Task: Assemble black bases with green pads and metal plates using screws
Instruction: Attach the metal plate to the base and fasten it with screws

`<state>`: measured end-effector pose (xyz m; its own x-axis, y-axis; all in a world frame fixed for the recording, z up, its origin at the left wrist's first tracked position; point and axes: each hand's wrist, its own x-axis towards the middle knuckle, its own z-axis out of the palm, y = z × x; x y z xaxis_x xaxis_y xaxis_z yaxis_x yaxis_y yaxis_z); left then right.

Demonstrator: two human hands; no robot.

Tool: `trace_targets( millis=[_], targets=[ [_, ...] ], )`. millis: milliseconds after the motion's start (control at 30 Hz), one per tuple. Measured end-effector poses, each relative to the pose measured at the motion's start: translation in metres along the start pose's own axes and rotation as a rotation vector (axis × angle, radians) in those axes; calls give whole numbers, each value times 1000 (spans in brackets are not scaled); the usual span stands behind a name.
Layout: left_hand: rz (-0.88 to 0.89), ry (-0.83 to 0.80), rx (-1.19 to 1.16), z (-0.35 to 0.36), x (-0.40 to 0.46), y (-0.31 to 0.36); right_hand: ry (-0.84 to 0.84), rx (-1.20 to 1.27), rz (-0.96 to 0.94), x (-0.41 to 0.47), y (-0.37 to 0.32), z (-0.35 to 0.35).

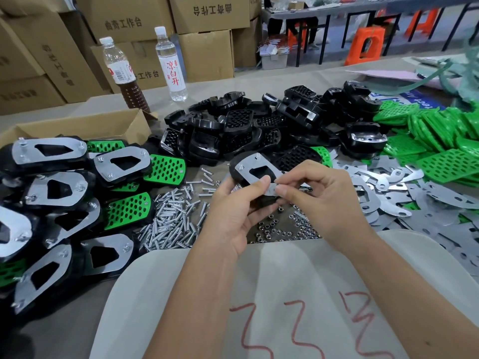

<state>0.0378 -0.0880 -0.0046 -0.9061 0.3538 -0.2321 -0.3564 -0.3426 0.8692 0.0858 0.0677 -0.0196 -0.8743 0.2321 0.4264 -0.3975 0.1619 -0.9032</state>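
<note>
My left hand grips a black base with a metal plate on top, held above the table's middle. Two screw ends stick up from the plate's far end. My right hand pinches at the plate's near corner with thumb and forefinger; what it pinches is too small to tell. Loose screws lie in a pile left of my hands, and small nuts lie under them. Black bases are heaped behind, green pads to the right, metal plates at right.
Several finished assemblies are stacked at left, beside an open cardboard box. Two bottles stand at the back. A white sheet with red marks covers the near edge. Cartons and orange stools stand behind.
</note>
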Motion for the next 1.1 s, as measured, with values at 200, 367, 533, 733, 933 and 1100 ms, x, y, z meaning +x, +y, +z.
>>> trace_targets(
  millis=[200,367,533,733,933,1100],
  targets=[
    [-12,28,5,0,-1,0,-7,23,79,-1,-1,0],
    [-5,19,-5,3,-1,-3,14,-74,96,-2,-3,1],
    [-4,31,-40,1,0,-3,-30,-85,57,-3,-6,3],
    [3,27,-41,3,1,-4,-14,-95,66,-2,-5,1],
    [12,37,-66,3,2,-5,-23,-79,40,-2,-7,3],
    [14,77,-119,4,3,-6,-33,-67,46,-3,-7,5]
  ],
)
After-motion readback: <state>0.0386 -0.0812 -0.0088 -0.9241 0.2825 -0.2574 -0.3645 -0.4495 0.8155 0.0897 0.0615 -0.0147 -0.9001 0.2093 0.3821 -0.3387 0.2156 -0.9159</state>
